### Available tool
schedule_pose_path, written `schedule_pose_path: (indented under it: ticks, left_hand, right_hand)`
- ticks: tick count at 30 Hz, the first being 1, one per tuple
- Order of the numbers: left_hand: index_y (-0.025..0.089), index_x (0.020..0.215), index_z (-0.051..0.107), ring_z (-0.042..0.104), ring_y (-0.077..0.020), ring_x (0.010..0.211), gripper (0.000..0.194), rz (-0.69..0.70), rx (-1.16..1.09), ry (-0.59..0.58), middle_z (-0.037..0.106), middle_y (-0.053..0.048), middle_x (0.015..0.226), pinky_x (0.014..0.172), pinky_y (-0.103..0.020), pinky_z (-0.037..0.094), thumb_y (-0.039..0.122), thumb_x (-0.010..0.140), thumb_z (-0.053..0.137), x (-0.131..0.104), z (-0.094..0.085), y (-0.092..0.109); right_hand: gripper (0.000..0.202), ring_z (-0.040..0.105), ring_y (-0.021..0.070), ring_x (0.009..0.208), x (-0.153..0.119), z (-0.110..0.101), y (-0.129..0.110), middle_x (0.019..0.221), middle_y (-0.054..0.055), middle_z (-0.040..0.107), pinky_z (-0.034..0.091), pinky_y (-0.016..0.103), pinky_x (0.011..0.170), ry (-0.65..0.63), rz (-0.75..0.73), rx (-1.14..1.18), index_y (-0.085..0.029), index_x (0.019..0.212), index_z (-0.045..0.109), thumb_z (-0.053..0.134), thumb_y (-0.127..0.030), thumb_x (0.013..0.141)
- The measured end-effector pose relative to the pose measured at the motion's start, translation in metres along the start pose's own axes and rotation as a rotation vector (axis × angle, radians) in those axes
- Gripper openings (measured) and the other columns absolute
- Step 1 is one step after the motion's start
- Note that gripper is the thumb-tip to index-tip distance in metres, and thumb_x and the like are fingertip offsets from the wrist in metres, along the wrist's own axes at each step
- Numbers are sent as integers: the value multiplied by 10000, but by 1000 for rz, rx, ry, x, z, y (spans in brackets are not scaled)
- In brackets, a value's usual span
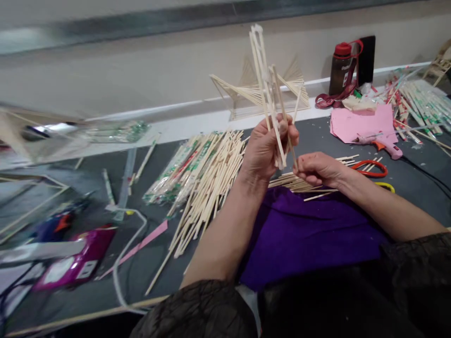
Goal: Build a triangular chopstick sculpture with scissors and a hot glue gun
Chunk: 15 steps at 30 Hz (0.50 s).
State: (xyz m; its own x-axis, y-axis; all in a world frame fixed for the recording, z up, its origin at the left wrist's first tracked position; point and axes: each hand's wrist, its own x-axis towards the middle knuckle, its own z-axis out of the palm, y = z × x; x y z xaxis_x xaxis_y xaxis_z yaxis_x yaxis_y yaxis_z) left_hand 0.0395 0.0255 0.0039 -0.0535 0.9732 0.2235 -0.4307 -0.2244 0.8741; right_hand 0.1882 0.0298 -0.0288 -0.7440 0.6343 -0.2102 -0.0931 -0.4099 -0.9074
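Observation:
Raised over the table, my left hand (262,148) is closed around a narrow structure of glued wooden sticks (263,70), which stands nearly upright with whitish glue at its joints. My right hand (315,168) pinches the lower end of a single wooden stick (284,108) that slants up alongside the structure. Whether that stick touches the structure is hidden behind my left fingers. Below my hands, more loose sticks (294,182) lie at the edge of a purple cloth (313,230).
A big heap of sticks (207,183) and wrapped packs (176,169) lie left of centre. To the right are a pink glue gun (384,143), pink paper (362,123), red-handled scissors (369,169) and a bottle (340,70). A finished-looking stick model (243,94) stands behind.

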Motion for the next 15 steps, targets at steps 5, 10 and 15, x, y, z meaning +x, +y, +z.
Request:
schedule_pose_path:
  ticks: [5, 10, 15]
  left_hand:
    - [206, 889, 679, 717, -121, 724, 124, 196, 76, 22, 693, 7, 758, 613, -178, 553, 324, 869, 712, 4, 6, -12]
    - [272, 928, 689, 710, -176, 959, 190, 201, 62, 16, 734, -11, 927, 638, -205, 555, 452, 866, 690, 4, -7, -24]
    - [316, 917, 686, 588, -196, 1213, 160, 105, -71, 16, 749, 31, 1017, 609, -207, 516, 470, 877, 672, 4, -26, -32]
  right_hand:
    - [109, 329, 4, 334, 0, -5, -9, 486, -54, 498, 191, 123, 291, 212, -90, 39, -146, 565, 552, 618, -175, 647]
    - [215, 265, 1, 340, 2, -13, -19, 494, -72, 451, 170, 117, 301, 303, -75, 111, -160, 587, 495, 580, -102, 776]
    - [248, 290, -2, 372, 2, -17, -27, 527, -80, 449, 180, 104, 328, 436, -220, 126, -155, 655, 512, 509, -115, 900]
